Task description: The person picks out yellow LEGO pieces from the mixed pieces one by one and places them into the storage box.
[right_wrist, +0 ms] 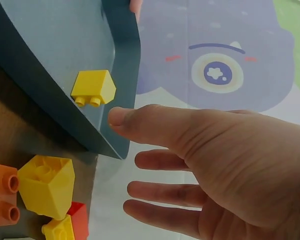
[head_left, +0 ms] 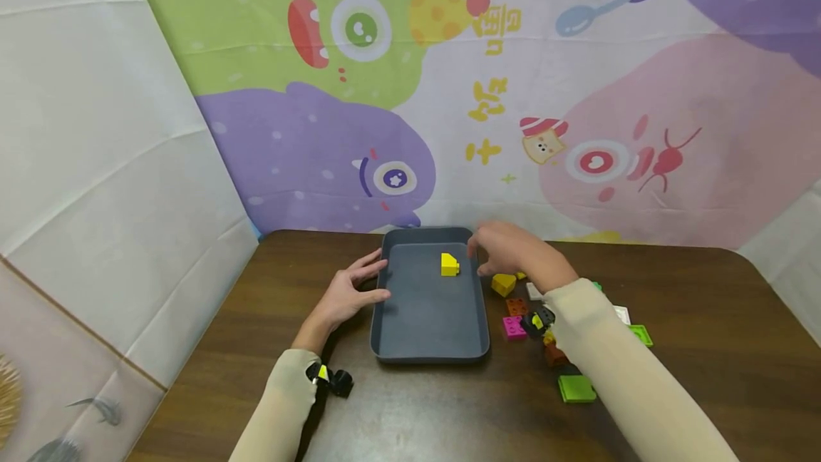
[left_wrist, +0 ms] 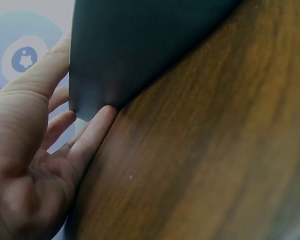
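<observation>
A dark grey rectangular tray (head_left: 430,319) lies on the table, and one yellow toy brick (head_left: 449,264) with a slanted face sits in its far right part. At the tray's left side, my left hand (head_left: 343,298) touches the outer wall with extended fingers, its thumb at the rim. My right hand (head_left: 509,252) is by the far right corner of the tray, with nothing held. In the right wrist view its thumb points toward the yellow brick (right_wrist: 93,87) and the other fingers (right_wrist: 162,193) are spread. Whether it touches the rim I cannot tell.
Several loose bricks lie right of the tray, including a yellow one (head_left: 503,284), a pink one (head_left: 514,328), an orange-brown one (head_left: 516,306) and a green one (head_left: 576,388). My right forearm covers some. A cartoon-printed cloth (head_left: 474,184) hangs behind the brown table (head_left: 705,348).
</observation>
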Demonstrator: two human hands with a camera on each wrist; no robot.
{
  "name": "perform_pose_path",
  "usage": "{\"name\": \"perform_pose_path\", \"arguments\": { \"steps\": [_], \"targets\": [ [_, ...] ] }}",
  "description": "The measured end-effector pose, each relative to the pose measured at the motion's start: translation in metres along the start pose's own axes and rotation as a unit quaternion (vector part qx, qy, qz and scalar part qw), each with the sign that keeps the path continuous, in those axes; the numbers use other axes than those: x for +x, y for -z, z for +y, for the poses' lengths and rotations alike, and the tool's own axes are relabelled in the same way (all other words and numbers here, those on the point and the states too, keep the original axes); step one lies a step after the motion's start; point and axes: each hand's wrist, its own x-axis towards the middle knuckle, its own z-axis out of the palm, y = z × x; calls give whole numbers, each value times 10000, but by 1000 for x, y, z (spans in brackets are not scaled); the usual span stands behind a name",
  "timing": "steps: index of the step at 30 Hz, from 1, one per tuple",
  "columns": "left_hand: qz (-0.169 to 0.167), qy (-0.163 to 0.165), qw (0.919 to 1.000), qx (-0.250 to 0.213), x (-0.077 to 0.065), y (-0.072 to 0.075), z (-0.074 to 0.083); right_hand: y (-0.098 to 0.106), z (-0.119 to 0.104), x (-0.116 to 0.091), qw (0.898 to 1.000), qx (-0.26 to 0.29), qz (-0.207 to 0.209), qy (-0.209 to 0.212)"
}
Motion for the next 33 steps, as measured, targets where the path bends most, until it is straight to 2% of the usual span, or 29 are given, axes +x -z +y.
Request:
{"name": "perform_pose_path", "arguments": {
  "steps": [5, 8, 12, 23, 28, 33],
  "targets": [
    [144, -100, 9998, -29, 6, -1, -21, -3, 0, -6, 9999, 30, -59, -151],
    [106, -79, 9999, 34, 5, 0, -15, -4, 0, -9, 9996, 75, -176, -183],
    [15, -27, 10000, 2, 0, 1, 2, -7, 3, -14, 9995, 151, -211, -176],
    [4, -8, 10000, 25, 0, 0, 2, -7, 7, -31, 9994, 254, -80, -237],
    [4, 5, 10000, 57, -2, 0, 5, -8, 9, -33, 9995, 155, 138, -256],
    [3, 1, 9999, 111, -2, 0, 7, -7, 12, -32, 9989, 231, 140, -371]
  ]
}}
